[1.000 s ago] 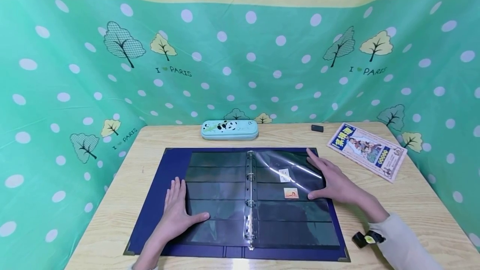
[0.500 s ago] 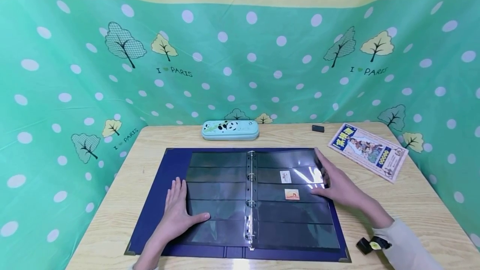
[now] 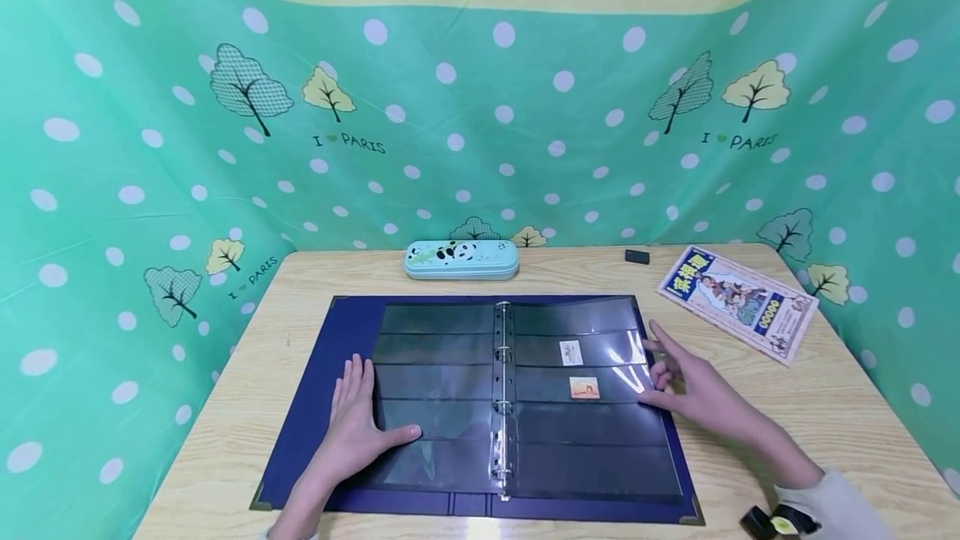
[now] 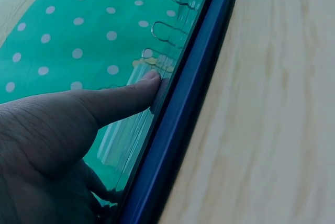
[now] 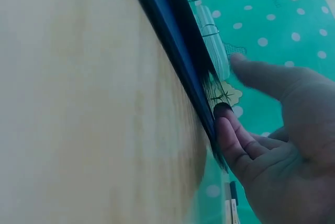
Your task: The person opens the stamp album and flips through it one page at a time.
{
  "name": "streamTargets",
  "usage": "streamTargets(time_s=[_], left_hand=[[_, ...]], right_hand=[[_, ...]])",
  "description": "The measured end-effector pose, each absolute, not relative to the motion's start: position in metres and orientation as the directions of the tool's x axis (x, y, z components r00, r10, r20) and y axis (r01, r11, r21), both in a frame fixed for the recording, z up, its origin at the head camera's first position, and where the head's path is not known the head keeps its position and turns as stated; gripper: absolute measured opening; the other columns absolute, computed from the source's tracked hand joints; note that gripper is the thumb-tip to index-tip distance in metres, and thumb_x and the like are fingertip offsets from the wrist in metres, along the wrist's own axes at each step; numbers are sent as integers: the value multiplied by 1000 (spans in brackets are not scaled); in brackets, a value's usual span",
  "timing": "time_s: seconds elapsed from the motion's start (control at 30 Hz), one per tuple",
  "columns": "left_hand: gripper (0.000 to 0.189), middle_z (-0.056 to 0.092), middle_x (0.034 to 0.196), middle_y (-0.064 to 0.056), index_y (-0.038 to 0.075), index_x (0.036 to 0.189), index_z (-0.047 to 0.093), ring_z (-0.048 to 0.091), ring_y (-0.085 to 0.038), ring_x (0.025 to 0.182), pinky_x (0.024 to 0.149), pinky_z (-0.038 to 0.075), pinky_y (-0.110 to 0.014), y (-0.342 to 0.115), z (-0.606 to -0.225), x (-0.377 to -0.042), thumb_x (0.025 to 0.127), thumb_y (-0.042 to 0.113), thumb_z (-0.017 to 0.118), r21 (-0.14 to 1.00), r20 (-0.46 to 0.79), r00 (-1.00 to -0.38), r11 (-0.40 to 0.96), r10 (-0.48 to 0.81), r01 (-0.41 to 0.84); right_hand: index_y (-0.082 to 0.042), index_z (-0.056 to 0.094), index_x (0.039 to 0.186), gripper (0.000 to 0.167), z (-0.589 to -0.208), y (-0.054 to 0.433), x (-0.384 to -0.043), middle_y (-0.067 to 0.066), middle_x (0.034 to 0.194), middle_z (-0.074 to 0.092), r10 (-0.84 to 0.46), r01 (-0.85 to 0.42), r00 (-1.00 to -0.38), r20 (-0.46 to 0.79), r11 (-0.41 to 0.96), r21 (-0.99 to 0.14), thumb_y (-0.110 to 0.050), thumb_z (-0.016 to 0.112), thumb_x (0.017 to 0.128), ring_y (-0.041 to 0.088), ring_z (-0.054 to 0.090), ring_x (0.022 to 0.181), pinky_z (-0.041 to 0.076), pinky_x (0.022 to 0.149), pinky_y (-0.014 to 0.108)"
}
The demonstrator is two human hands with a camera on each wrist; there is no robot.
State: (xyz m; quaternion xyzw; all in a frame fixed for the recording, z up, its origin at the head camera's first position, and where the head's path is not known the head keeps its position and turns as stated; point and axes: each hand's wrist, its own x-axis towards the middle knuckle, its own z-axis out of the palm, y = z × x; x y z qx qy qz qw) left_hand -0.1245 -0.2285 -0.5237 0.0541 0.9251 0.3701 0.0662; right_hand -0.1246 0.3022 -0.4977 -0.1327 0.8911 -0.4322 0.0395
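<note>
I see an open navy-blue ring binder with glossy black pages (image 3: pixel 435 382) on the pale wood-grain table (image 3: pixel 232 407). The left hand (image 3: pixel 351 433) lies spread on its left side; the right hand (image 3: pixel 699 390), thumb and fingers apart, touches its right-hand pages' edge.

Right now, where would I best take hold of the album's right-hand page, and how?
I'd pinch the right-hand page lightly by its outer edge, coming from the right. Metal rings hold its inner side, while the outer side has none, and such a thin, flat sheet probably pinches best at the rim.
</note>
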Motion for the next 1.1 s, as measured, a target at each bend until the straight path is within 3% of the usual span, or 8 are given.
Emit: streamTargets(time_s=[0.1,0.27,0.53,0.6,0.7,0.83,0.97,1.1], left_hand=[[151,-5,178,-39,-18,169,12,-12,-55,167,132,-8,-71,-229,-521,-123,74,61,98,695,-70,-987,717,144,55],[153,-5,179,-39,-18,169,12,-12,-55,167,132,-7,-71,-228,-519,-123,72,63,98,696,-81,-988,717,131,38],[144,-2,180,-37,-10,173,8,-11,-56,166,129,-2,-79,-221,-505,-123,81,56,96,719,-146,-985,694,90,-44],[139,-1,181,-34,-5,175,6,-11,-55,167,128,2,-80,-218,-499,-122,85,54,94,716,-179,-981,694,82,-73],[132,-1,183,-30,1,177,6,-9,-53,168,127,8,-81,-212,-490,-120,90,53,90,720,-206,-974,688,89,-90],[125,3,184,-28,4,178,11,-3,-54,168,126,15,-82,-204,-484,-115,92,51,89,739,-174,-980,670,99,-64],[114,12,183,-26,8,178,19,9,-54,168,125,22,-82,-194,-482,-110,95,48,87,771,-118,-989,636,94,-32],[101,26,180,-24,12,177,28,33,-54,160,121,36,-77,-181,-479,-103,100,42,85,804,-48,-995,595,91,16]], right_hand=[[0,12,177,111,-496,303,-118,33,159,54,-269,-182,-963,30,559,-809,-17,88,97,6,67,91,59,85,22],[-4,11,178,103,-493,303,-107,36,156,54,-276,-229,-957,95,508,-830,-8,80,101,7,69,96,58,92,18],[-20,9,180,102,-481,292,-94,37,163,47,-288,-336,-930,226,425,-840,3,72,103,3,66,119,50,102,11],[-19,9,181,101,-478,290,-92,31,168,45,-295,-349,-923,246,376,-858,7,68,103,-1,61,128,47,106,10],[-17,8,181,96,-473,287,-88,9,174,43,-303,-354,-916,262,307,-883,11,60,105,-5,53,139,45,110,11],[-17,6,181,84,-466,281,-84,-16,172,42,-315,-362,-907,279,249,-898,9,45,110,-5,48,146,42,113,12],[-14,5,180,70,-460,275,-83,-11,175,42,-343,-394,-883,321,169,-903,-1,31,117,-1,47,150,37,117,13],[-8,5,179,61,-455,267,-82,-2,177,43,-387,-422,-844,371,54,-905,-18,20,121,6,47,152,33,121,14]])
